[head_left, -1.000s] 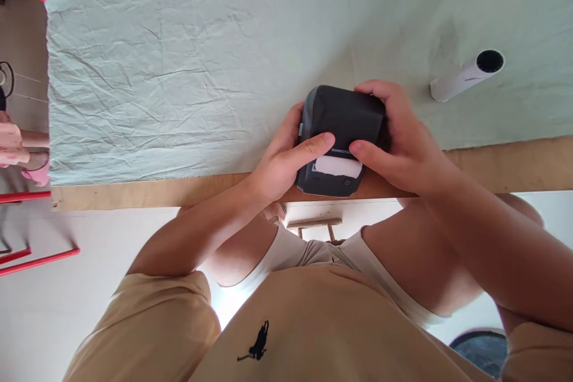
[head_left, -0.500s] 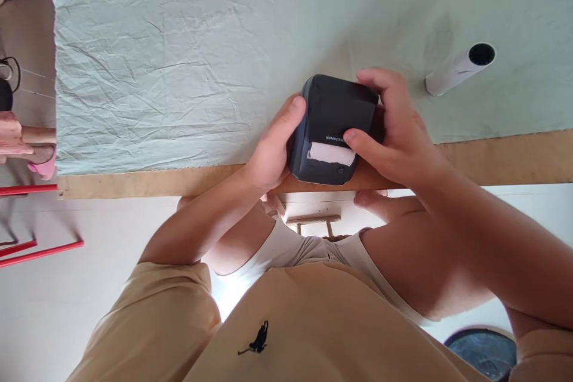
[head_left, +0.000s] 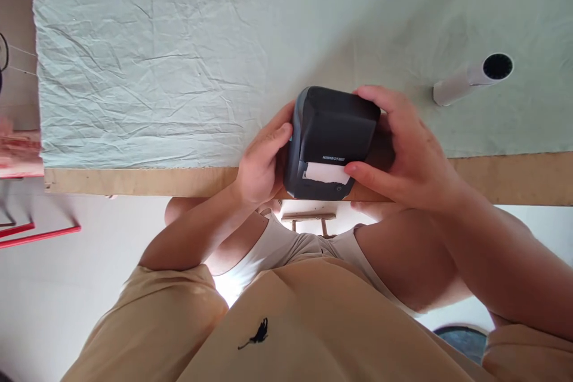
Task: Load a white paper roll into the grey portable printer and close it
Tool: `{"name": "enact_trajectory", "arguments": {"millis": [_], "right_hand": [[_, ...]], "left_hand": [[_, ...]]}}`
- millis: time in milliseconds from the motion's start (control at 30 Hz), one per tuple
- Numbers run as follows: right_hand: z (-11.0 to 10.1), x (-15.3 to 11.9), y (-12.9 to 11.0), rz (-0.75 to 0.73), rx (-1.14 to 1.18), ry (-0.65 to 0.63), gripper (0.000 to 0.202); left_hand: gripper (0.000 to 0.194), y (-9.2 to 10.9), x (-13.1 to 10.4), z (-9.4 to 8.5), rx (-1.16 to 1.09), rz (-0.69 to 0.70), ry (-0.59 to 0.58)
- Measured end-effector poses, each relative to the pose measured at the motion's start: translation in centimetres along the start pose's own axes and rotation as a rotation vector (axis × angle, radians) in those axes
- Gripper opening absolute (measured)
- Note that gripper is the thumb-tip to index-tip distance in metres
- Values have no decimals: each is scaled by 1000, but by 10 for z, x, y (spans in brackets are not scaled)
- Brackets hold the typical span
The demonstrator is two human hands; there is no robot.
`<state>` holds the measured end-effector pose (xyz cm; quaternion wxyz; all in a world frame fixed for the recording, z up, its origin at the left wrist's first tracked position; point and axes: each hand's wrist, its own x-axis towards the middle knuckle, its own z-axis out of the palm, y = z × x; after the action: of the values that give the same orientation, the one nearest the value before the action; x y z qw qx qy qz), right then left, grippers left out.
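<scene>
A black and dark-grey label printer (head_left: pixel 339 122) is held between my two hands near the front edge of the table. White label paper (head_left: pixel 326 173) with a torn lower edge sticks out of its front slot, below the "NIIMBOT" lettering. My left hand (head_left: pixel 264 158) grips the printer's left side, thumb along the edge and other fingers partly hidden. At the right side, my right hand (head_left: pixel 409 152) clasps it, index finger at the far corner and thumb tip at the right end of the paper. The printer's underside is hidden.
On the green cloth (head_left: pixel 156 71) to the right stands a white cylinder (head_left: pixel 461 83) with a dark round top. The table's wooden edge (head_left: pixel 134 182) runs across in front of me. Red metal bars (head_left: pixel 45 237) and part of another person are at far left.
The printer has tipped a little, with more of its left side showing. My thumbs have shifted slightly on it. The whole view has also moved a bit.
</scene>
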<state>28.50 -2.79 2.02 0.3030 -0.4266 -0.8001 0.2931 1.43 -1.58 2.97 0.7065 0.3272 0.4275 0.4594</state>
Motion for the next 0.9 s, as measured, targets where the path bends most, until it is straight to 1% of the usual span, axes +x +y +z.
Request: {"name": "enact_trajectory", "arguments": {"millis": [100,167,267,333,400,500,567,633,700,767,833,900], "right_hand": [[-4,2,0,44,-32,-8,81],[-6,5,2,58,-25,-12,84],[-8,7,4,118,3,-62,90],[-7,7,4,105,6,-59,91],[-5,6,3,45,-5,-31,90],[-3,5,-2,-18,-28,-29,93],[-2,5,-5,-16,-35,-36,96],[-2,6,-8,15,-40,-29,95],[-4,8,-10,52,-60,-10,92],[-8,9,-15,50,-106,44,88],[-10,11,-24,42,-138,127,75],[-9,11,-38,77,-111,222,52]], "left_hand": [[28,-1,-1,0,-44,46,-2],[29,-1,0,0,-54,36,14],[31,0,1,1,-48,7,20],[30,1,0,1,-40,12,12],[30,2,-1,1,-31,22,-6],[36,3,-3,1,-23,35,5],[38,4,-3,0,-15,45,38],[36,4,-4,0,-8,42,55],[28,3,-4,0,-18,33,62],[28,0,-4,-1,-41,34,50],[38,-2,-4,-2,-61,31,9],[55,-5,-4,-5,-30,26,-49]]}}
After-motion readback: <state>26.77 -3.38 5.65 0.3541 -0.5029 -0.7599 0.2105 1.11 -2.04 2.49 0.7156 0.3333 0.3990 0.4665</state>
